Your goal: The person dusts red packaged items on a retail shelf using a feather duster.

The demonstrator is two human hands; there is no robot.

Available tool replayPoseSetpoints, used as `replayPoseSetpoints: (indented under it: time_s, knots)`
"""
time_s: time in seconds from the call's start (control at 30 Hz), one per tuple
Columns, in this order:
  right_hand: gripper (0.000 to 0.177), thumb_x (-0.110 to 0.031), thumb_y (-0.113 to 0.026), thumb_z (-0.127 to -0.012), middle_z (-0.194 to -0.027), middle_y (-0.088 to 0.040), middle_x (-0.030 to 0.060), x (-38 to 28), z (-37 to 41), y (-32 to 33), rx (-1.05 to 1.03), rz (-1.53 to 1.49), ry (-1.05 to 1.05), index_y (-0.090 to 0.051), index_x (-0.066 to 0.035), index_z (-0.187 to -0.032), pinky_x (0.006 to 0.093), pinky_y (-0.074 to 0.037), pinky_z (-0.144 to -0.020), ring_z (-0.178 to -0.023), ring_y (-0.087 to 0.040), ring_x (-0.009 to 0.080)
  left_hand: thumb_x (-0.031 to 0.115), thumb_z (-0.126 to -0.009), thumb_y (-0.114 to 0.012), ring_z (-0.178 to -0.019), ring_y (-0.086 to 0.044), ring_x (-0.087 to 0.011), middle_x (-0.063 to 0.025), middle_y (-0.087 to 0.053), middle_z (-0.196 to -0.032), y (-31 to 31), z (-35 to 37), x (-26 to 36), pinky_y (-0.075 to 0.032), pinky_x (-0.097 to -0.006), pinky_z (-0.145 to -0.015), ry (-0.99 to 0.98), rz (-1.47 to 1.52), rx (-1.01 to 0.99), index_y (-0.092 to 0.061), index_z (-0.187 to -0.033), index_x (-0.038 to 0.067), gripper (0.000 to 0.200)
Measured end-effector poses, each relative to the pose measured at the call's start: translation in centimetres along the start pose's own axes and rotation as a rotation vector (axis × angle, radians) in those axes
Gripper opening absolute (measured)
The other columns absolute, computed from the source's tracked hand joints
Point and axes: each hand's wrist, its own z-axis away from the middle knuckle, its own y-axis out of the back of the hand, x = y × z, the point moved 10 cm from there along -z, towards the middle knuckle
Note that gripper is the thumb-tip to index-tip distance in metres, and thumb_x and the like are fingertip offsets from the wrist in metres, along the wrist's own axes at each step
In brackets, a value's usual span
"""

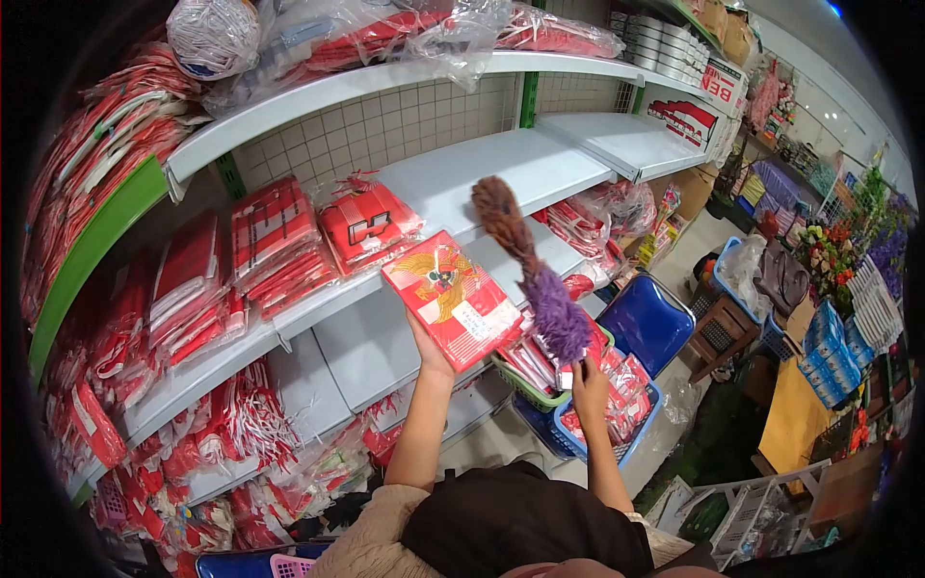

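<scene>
My left hand (pixel 430 347) grips the lower edge of a flat red packet (pixel 472 313) with a golden eagle emblem and a white label, held up in front of the middle shelf. In my right hand (pixel 590 389) is a fluffy duster (pixel 557 313), purple near the hand and brown toward its tip. The duster points up and left, its tip over the shelf board (pixel 453 178). Beneath it, a green basket (pixel 535 397) and a blue basket (pixel 631 445) hold red packets, partly hidden by the duster and my hand.
Stacks of red packets (pixel 275 241) fill the left of the middle shelf (pixel 337 299). More red goods (pixel 116 144) crowd the shelves above and below. A blue chair (pixel 647 323) stands right of the baskets. Flowers (pixel 829 255) and a yellow table (pixel 795 419) are further right.
</scene>
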Motion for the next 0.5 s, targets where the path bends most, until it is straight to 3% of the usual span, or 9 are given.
replayPoseSetpoints:
  time_s: [0.07,0.17,0.23,0.27,0.33,0.37,0.47,0.5]
  knots:
    - [0.018,-0.018,-0.057,-0.08,-0.062,-0.055,0.0215,0.2,0.2,0.9,0.025,-0.036,-0.007,-0.054,-0.001,-0.085,0.0439,-0.042,-0.054,-0.06,-0.056,0.0387,0.055,-0.088,-0.033,-0.108,-0.049,-0.025,-0.0103,-0.049,-0.124,0.1,-0.1,-0.2,-0.039,-0.0394,-0.094,-0.003,-0.002,0.008,-0.037,-0.13,0.009,0.063]
    - [0.016,-0.016,-0.056,-0.077,-0.062,-0.056,0.0194,-2.0,1.3,1.8,-0.023,-0.006,0.302,-0.053,-0.001,-0.082,0.0436,-0.042,-0.053,-0.058,-0.056,0.0371,0.056,-0.086,-0.039,-0.106,-0.051,-0.0251,-0.0094,-0.051,-0.117,-2.5,0.2,-1.6,-0.043,-0.0413,-0.091,0.126,0.034,-0.232,-0.042,-0.125,0.009,0.062]
    - [0.015,-0.016,-0.056,-0.077,-0.063,-0.058,0.0182,-3.1,1.9,1.5,-0.08,0.085,0.426,-0.053,-0.002,-0.081,0.0442,-0.043,-0.053,-0.058,-0.057,0.0365,0.055,-0.085,-0.04,-0.099,-0.055,-0.0238,-0.0088,-0.055,-0.11,2.2,-0.4,-2.3,-0.045,-0.0401,-0.087,0.171,0.313,-0.367,-0.044,-0.123,0.01,0.059]
    - [0.016,-0.017,-0.056,-0.078,-0.064,-0.058,0.0183,-2.4,1.7,1.6,-0.055,0.082,0.341,-0.053,-0.002,-0.081,0.0443,-0.043,-0.054,-0.058,-0.057,0.0365,0.056,-0.085,-0.039,-0.097,-0.056,-0.024,-0.0086,-0.056,-0.108,2.5,-0.5,-2.3,-0.045,-0.0409,-0.086,0.149,0.225,-0.334,-0.044,-0.123,0.01,0.059]
    - [0.016,-0.018,-0.056,-0.078,-0.065,-0.059,0.0186,-1.1,1.4,1.1,-0.004,0.073,0.172,-0.053,-0.002,-0.08,0.0446,-0.043,-0.054,-0.059,-0.058,0.0366,0.057,-0.086,-0.035,-0.103,-0.054,-0.0259,-0.0097,-0.053,-0.115,1.2,-0.3,-1.5,-0.044,-0.043,-0.089,0.043,0.0,-0.035,-0.042,-0.126,0.01,0.062]
    - [0.017,-0.019,-0.056,-0.079,-0.067,-0.059,0.0194,0.5,1.3,0.7,0.005,0.107,0.029,-0.051,-0.002,-0.077,0.0449,-0.043,-0.054,-0.06,-0.058,0.037,0.058,-0.087,-0.032,-0.109,-0.05,-0.0276,-0.0105,-0.048,-0.124,0.0,-0.2,-1.4,-0.043,-0.0447,-0.09,0.036,-0.01,-0.02,-0.038,-0.13,0.01,0.065]
    - [0.018,-0.018,-0.057,-0.077,-0.063,-0.057,0.0183,0.5,1.4,1.6,0.089,0.013,-0.012,-0.049,-0.002,-0.075,0.0444,-0.043,-0.052,-0.057,-0.056,0.0372,0.059,-0.086,-0.033,-0.113,-0.047,-0.0276,-0.0101,-0.043,-0.13,0.7,-0.8,-1.3,-0.041,-0.0441,-0.093,0.018,-0.042,-0.019,-0.035,-0.132,0.01,0.067]
    - [0.017,-0.017,-0.057,-0.076,-0.062,-0.056,0.0192,0.1,1.5,1.3,0.056,0.003,0.067,-0.05,-0.001,-0.078,0.0436,-0.041,-0.051,-0.056,-0.055,0.0374,0.059,-0.086,-0.033,-0.114,-0.046,-0.0275,-0.0097,-0.044,-0.129,0.4,-0.8,-1.5,-0.04,-0.0438,-0.094,0.036,-0.024,-0.042,-0.036,-0.132,0.01,0.067]
